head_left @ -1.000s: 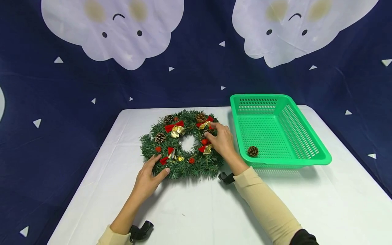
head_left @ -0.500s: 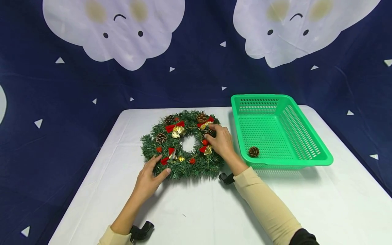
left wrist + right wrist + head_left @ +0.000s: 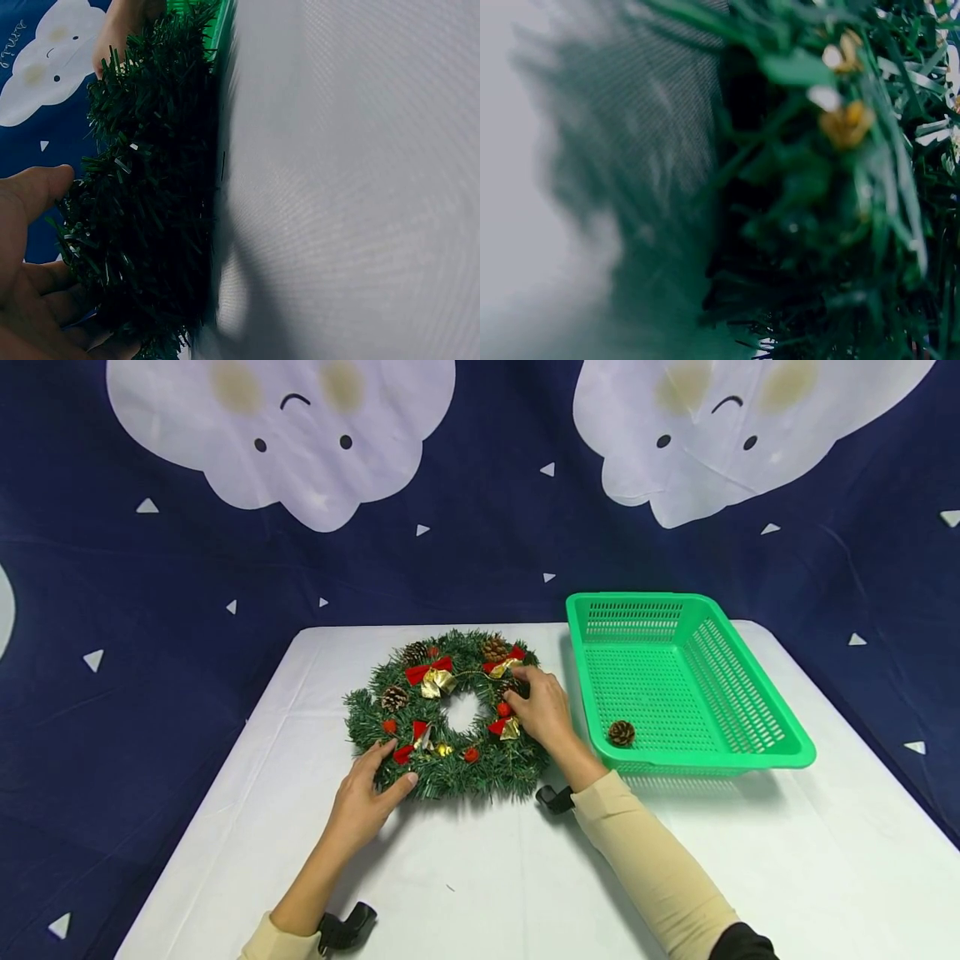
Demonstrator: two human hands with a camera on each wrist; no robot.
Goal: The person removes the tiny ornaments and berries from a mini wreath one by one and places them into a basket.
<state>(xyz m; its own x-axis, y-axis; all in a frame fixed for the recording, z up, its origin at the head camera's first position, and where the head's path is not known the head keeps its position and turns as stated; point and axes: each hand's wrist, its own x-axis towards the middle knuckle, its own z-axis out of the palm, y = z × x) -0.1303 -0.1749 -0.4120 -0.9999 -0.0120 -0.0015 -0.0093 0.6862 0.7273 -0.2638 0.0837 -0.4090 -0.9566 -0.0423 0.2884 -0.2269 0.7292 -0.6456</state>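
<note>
A green artificial Christmas wreath lies flat on the white table, trimmed with red and gold bows, red balls and pine cones. My left hand rests on its near left edge, fingers and thumb spread; the left wrist view shows the fingertips against the tinsel. At the wreath's right side, my right hand pinches a brown pine cone, largely hidden by the fingers. Just above it sits a red and gold bow. The right wrist view holds only blurred tinsel, without the hand.
A green plastic basket stands right of the wreath, close to the right forearm. One pine cone lies in its near left corner. A dark blue cloth with clouds hangs behind the white table.
The right thumb and fingertips shift slightly at the pine cone, which shows a little differently between them. The left hand and the wreath keep their places.
</note>
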